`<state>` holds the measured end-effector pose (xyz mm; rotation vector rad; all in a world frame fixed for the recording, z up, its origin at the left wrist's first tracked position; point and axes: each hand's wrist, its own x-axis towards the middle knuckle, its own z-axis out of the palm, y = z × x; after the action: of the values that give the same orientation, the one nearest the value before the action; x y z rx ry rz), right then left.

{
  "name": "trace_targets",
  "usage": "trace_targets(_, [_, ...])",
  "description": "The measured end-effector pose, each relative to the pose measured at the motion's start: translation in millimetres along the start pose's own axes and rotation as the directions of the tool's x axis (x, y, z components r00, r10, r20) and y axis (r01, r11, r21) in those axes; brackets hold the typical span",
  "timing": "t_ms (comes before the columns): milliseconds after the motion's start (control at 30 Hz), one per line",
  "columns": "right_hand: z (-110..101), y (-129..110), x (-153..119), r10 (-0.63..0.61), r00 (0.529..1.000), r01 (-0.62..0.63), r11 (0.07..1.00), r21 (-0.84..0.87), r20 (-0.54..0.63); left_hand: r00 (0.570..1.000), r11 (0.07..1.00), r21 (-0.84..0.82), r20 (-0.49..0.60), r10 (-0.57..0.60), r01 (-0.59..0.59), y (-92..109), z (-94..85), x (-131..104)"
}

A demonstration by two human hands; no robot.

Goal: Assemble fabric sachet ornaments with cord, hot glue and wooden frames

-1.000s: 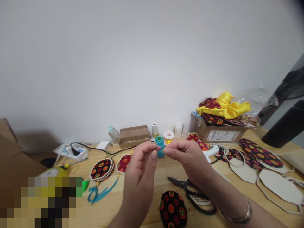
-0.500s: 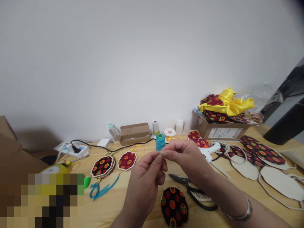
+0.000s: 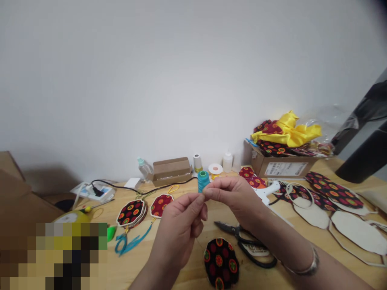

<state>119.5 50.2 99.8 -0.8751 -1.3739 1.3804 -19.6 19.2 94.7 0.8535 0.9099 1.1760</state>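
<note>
My left hand (image 3: 181, 225) and my right hand (image 3: 231, 197) meet above the middle of the table, thumbs and forefingers pinched tip to tip. Whatever lies between the fingertips is too fine to make out. Just behind them stands a cone of teal thread (image 3: 203, 181), partly covered by the fingers. Below the hands a scalloped disc of black patterned fabric (image 3: 221, 264) lies flat. Scissors (image 3: 242, 241) with black handles rest beside it, under my right forearm. To the left is a red fabric ornament (image 3: 160, 204) with a yellow loop, partly behind my left hand.
A stack of black fabric ornaments (image 3: 131, 213) with a teal tassel lies left. Along the wall stand an open cardboard box (image 3: 172, 171) and small bottles. A white glue gun (image 3: 269, 191), pale wooden blanks (image 3: 358, 233) and a box of fabrics (image 3: 286, 167) occupy the right.
Both hands have shifted slightly left, still pinched together. More of the red ornament is now covered by my left hand. The things on the table have stayed in place.
</note>
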Motion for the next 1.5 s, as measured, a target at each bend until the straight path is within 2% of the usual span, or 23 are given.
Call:
trace_targets(100, [-8,-2,2,-0.045,0.999,0.047,0.995,-0.089,0.023,1.000,0.998,0.059,-0.002,0.004,-0.004,6,1.5,2])
trace_targets(167, [-16,-5,5,-0.091,0.995,0.095,0.968,-0.233,0.030,1.000,0.997,0.071,-0.008,0.004,-0.004,9,1.9,3])
trace_targets(233, [-27,-8,6,-0.167,0.986,0.162,0.897,-0.412,0.025,1.000,0.998,0.062,-0.017,0.004,-0.002,10,1.7,4])
trace_targets(333, [-40,-9,-2,-0.209,0.975,0.209,0.725,-0.657,0.080,1.000,0.999,0.045,-0.031,0.003,-0.001,10,0.9,6])
trace_targets(433, [-46,3,-23,-0.033,0.990,0.135,0.472,-0.871,0.136,0.999,0.999,0.038,-0.037,0.008,-0.007,10,0.4,7])
trace_targets(533, [-46,28,-48,0.157,0.983,0.073,0.143,-0.987,0.096,0.999,0.998,0.052,-0.044,0.028,-0.025,11,0.1,8])
trace_targets(567, [-47,37,-56,0.201,0.977,0.066,0.059,-0.996,0.077,0.998,0.997,0.063,-0.047,0.038,-0.035,11,0.1,8])
trace_targets(633, [-48,54,-67,0.238,0.970,0.053,-0.044,-0.998,0.041,0.996,0.994,0.087,-0.057,0.065,-0.060,10,0.2,7])
trace_targets(733, [-50,72,-77,0.223,0.975,0.046,-0.096,-0.994,0.023,0.992,0.989,0.115,-0.073,0.106,-0.097,6,0.0,7])
trace_targets(833, [-52,79,-83,0.169,0.984,0.062,-0.061,-0.996,0.050,0.989,0.983,0.139,-0.080,0.128,-0.116,2,-1.8,6])
trace_targets(967, [-57,67,-87,0.235,0.972,-0.008,0.083,-0.996,0.012,0.983,0.980,0.140,-0.098,0.156,-0.141,0,-6.7,6])
trace_targets(1033, [-62,55,-87,0.234,0.972,-0.052,0.214,-0.976,-0.001,0.980,0.980,0.128,-0.113,0.165,-0.150,2,-8.4,7])
trace_targets(1100, [-67,41,-84,0.177,0.984,-0.085,0.368,-0.926,-0.020,0.977,0.979,0.126,-0.122,0.175,-0.160,5,-8.5,8])
trace_targets(1200, [-67,18,-72,0.112,0.993,-0.107,0.609,-0.786,-0.048,0.972,0.970,0.161,-0.115,0.203,-0.183,10,-6.2,10])
trace_targets(1267, [-60,2,-60,0.093,0.996,-0.068,0.789,-0.611,0.009,0.970,0.959,0.200,-0.100,0.224,-0.201,13,-4.7,12])
trace_targets(1333, [-51,-12,-48,0.076,0.991,-0.026,0.913,-0.408,0.107,0.969,0.945,0.256,-0.085,0.231,-0.203,14,-4.5,14])
trace_targets(1400, [-43,-23,-40,-0.001,0.983,0.055,0.957,-0.286,0.184,0.969,0.927,0.319,-0.082,0.235,-0.198,14,-5.9,17])
trace_targets(1467, [-37,-30,-36,-0.058,0.973,0.117,0.959,-0.260,0.225,0.964,0.906,0.374,-0.088,0.250,-0.201,15,-8.7,19])
trace_targets(1500, [-36,-32,-36,-0.049,0.970,0.116,0.955,-0.273,0.239,0.960,0.893,0.398,-0.090,0.266,-0.210,15,-10.2,20])
